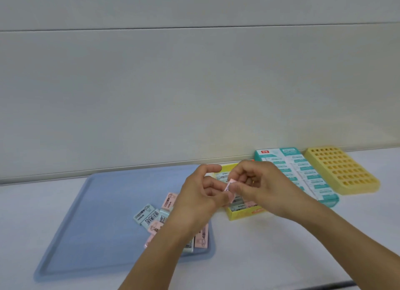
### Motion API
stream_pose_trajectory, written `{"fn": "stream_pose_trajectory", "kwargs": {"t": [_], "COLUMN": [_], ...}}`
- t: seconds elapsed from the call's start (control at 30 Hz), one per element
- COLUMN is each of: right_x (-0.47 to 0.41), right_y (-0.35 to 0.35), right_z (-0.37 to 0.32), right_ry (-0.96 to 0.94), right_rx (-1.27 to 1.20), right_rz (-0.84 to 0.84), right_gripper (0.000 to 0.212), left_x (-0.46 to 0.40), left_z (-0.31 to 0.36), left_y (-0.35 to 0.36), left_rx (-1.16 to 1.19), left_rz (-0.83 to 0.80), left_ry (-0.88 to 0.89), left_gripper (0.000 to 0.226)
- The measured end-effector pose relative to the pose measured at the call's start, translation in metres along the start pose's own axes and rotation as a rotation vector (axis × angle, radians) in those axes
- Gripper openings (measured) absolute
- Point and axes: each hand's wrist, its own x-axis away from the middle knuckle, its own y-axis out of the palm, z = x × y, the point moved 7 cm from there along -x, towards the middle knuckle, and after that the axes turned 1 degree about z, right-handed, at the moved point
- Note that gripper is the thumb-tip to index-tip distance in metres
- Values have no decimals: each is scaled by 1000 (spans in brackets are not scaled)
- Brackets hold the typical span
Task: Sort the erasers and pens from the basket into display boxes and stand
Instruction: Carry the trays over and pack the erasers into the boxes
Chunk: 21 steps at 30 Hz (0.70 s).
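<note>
A pink eraser [229,187] is pinched between my left hand [199,194] and my right hand [259,185], just above the yellow display box [240,214]. That box holds a few erasers, partly hidden by my hands. Several pink and pale blue erasers [149,216] lie loose on the blue tray [97,214], some covered by my left forearm. A teal display box [303,172] filled with white-and-teal erasers sits to the right. Beyond it stands a yellow pen stand [342,170] full of round holes, with no pens in it.
The white table [270,257] runs to a grey wall [194,84] close behind the boxes. The tray's left half [86,235] carries nothing. A dark table edge [346,286] shows at the bottom right.
</note>
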Motion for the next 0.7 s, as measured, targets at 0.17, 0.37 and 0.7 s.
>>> {"fn": "stream_pose_trajectory", "kwargs": {"t": [0.17, 0.37, 0.7], "right_x": [-13, -38, -44], "right_y": [-45, -19, -17], "right_z": [15, 30, 33], "right_ry": [-49, -214, -162], "right_rx": [295, 771, 863], "right_rz": [225, -80, -45], "right_gripper": [17, 5, 12], "left_x": [-13, -29, -30], "left_z": [0, -8, -9], "left_y": [-9, 6, 2], "left_rx": [-451, -811, -773], "left_rz": [183, 73, 67], "left_ry": [174, 165, 155], "left_gripper": [29, 54, 55]}}
